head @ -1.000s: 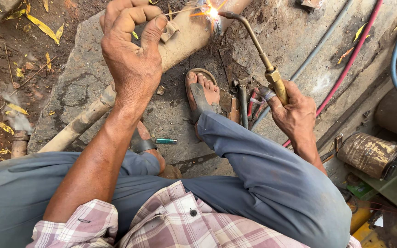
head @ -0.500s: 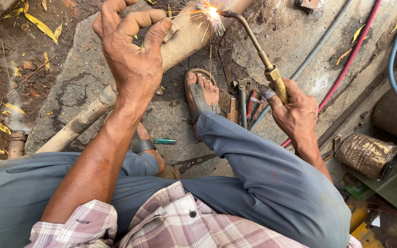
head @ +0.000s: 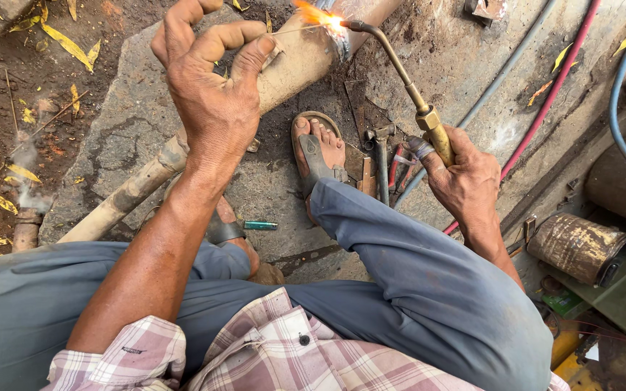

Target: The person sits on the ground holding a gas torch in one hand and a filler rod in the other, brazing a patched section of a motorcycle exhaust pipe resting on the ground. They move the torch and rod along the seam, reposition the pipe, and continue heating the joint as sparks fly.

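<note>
we saw the left hand (head: 215,94) up over the pipe, with its finger and thumb pinched shut on a thin wire rod (head: 295,30). the rod ran from the fingers to the bright flame (head: 318,14) at the top of the picture. the other fingers were curled in. the right hand (head: 461,177) was wrapped tight around the brass handle of a gas torch (head: 407,83). the long thin neck of the torch went up and left from the hand, and its tip was right at the flame, on the pipe.

the pipe (head: 295,65) was big and dirty. it lay slanting on a flat grey stone slab (head: 117,137), from the lower left up to the top. the flame touched it near the top edge of the view.

under the arms we saw the person's grey trousers (head: 414,282) and checked shirt (head: 277,355). one foot in a sandal (head: 318,148) rested on the slab just beside the pipe. some small tools (head: 382,163) lay next to that foot. a small green lighter (head: 261,226) lay on the slab near the left knee.

a red hose (head: 545,101) and a blue hose (head: 617,101) ran along the ground on the right. a rusty can (head: 577,250) lay on its side lower right. yellow leaves (head: 67,45) lay on the dirt at the left.
</note>
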A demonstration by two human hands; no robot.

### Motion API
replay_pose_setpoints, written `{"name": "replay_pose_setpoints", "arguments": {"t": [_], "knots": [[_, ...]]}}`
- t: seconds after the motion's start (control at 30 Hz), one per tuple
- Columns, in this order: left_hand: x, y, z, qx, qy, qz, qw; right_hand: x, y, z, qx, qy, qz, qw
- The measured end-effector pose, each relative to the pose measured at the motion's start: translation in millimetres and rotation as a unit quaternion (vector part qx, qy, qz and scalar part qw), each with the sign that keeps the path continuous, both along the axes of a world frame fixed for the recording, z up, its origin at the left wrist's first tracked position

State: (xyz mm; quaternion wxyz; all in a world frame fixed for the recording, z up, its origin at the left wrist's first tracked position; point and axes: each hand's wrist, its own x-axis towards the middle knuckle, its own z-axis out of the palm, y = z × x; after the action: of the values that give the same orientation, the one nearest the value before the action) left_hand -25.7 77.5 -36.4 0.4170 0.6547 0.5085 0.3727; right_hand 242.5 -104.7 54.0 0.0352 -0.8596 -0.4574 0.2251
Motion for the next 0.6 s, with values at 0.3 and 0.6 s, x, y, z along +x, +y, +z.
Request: {"name": "replay_pose_setpoints", "arguments": {"t": [0.3, 0.6], "knots": [[1.2, -2.7, -1.7, -0.007, 0.000, 0.006, 1.000, 0.2, -0.9, 0.1, 0.004, 0.019, -0.008, 1.000], [1.2, -3.0, -1.5, 0.000, -0.005, 0.005, 1.000, 0.6, -0.5, -0.4, 0.009, 0.007, -0.002, 1.000]]}}
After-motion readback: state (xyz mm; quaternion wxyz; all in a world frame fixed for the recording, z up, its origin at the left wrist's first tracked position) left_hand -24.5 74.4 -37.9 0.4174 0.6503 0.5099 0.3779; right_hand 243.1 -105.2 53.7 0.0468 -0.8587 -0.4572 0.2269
